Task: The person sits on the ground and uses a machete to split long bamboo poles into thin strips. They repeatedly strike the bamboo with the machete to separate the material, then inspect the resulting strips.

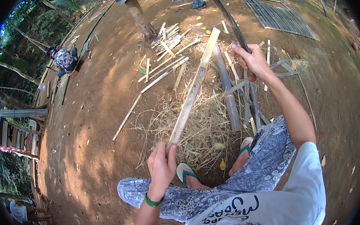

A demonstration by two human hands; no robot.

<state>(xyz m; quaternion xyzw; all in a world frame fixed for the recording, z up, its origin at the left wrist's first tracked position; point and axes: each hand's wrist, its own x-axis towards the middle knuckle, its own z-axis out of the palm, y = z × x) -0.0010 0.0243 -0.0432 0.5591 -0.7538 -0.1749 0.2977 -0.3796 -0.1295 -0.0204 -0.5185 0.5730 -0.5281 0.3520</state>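
My left hand (161, 164) is closed round the near end of a long split bamboo strip (192, 88), which slants up and away to the right. The strip's far end looks pale and freshly cut. In my right hand (253, 61) I grip a machete (231, 19), its long dark blade raised and pointing away from me. The handle is mostly hidden by my fingers. Blade and strip are apart. Below them a heap of bamboo shavings (196, 130) lies on the ground in front of my sandalled feet.
A bamboo pole (227, 92) and several strips lie right of the shavings. More split pieces (168, 41) are piled by a thin tree trunk (141, 18). Slatted bamboo panels (280, 15) lie at the far right. Another person (64, 60) crouches at the far left.
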